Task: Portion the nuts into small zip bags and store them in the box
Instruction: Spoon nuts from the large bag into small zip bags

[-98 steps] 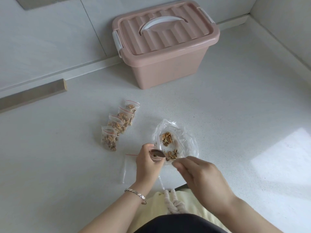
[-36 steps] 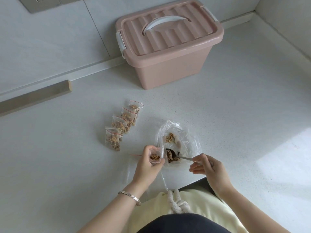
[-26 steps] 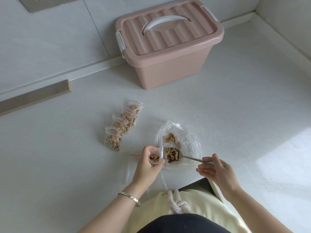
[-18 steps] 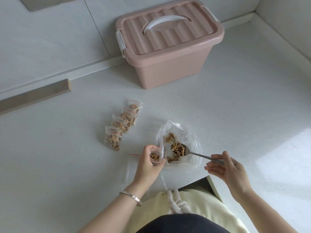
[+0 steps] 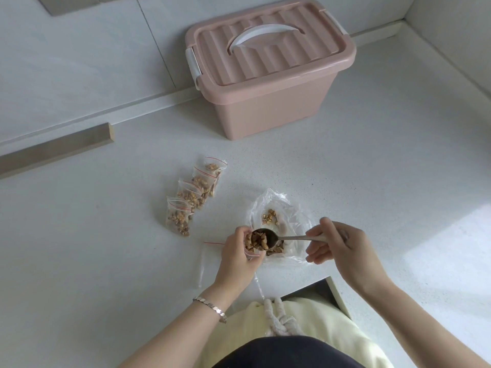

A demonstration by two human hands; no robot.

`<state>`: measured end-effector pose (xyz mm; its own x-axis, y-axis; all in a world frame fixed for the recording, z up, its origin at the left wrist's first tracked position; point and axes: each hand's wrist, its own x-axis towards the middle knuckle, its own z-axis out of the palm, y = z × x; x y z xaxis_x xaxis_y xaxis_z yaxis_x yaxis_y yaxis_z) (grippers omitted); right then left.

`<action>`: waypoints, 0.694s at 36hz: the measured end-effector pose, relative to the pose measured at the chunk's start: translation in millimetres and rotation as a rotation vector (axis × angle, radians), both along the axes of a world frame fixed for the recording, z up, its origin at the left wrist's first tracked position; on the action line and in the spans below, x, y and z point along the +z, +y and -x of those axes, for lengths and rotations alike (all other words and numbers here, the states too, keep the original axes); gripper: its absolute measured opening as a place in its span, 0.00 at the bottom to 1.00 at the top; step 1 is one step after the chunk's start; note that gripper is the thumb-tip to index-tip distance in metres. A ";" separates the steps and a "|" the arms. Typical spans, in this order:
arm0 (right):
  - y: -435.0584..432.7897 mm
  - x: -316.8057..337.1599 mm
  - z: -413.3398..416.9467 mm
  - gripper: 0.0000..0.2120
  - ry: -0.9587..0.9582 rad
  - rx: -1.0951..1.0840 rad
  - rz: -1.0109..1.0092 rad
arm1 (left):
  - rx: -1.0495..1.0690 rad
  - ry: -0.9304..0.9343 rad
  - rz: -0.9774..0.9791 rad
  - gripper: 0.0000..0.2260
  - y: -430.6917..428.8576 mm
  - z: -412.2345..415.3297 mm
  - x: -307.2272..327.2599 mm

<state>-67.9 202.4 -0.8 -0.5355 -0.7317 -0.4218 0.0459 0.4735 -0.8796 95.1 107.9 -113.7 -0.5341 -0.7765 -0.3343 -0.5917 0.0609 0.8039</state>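
Note:
My left hand [image 5: 238, 254] grips a small zip bag [image 5: 252, 244] with its mouth held open and nuts inside. My right hand [image 5: 342, 247] pinches the handle of a metal spoon [image 5: 288, 237], whose bowl is tipped at the bag's mouth with nuts on it. Behind the spoon lies a large clear plastic bag [image 5: 276, 208] holding loose nuts [image 5: 270, 215]. Several filled small zip bags [image 5: 192, 196] lie in a row to the left. The pink box [image 5: 268, 67] stands at the back with its lid closed.
Empty zip bags [image 5: 210, 261] with a red strip lie flat on the white counter [image 5: 372, 181] under my left wrist. A wooden strip [image 5: 55, 147] runs along the wall at left. The counter's front edge has a notch near my body.
My right hand lifted the spoon loaded with nuts out of the large bag and swung it left to the mouth of the small bag. My left hand stayed in place.

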 end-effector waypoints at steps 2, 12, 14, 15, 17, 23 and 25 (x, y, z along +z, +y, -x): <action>-5.7 5.6 -2.8 0.16 0.091 0.076 -0.009 | -0.002 -0.013 0.015 0.20 0.3 0.2 1.0; -12.4 1.0 0.7 0.17 0.024 0.047 -0.060 | 0.024 0.025 0.008 0.18 -0.6 0.5 -3.4; -8.1 -4.3 4.3 0.18 -0.048 -0.002 -0.058 | 0.021 0.026 0.006 0.18 -0.8 0.1 -5.8; -6.1 -7.1 6.0 0.18 -0.087 -0.032 -0.060 | 0.023 0.026 0.006 0.18 -0.9 0.1 -6.6; -1.6 -12.9 9.6 0.19 -0.169 -0.097 -0.073 | 0.023 0.035 0.009 0.19 -1.1 0.5 -7.1; 16.2 -30.3 17.3 0.20 -0.359 -0.237 -0.090 | 0.065 0.101 -0.019 0.19 -2.6 -2.8 -7.5; 21.8 -34.1 19.2 0.20 -0.379 -0.266 -0.074 | 0.108 0.151 -0.028 0.18 -2.3 -4.7 -5.1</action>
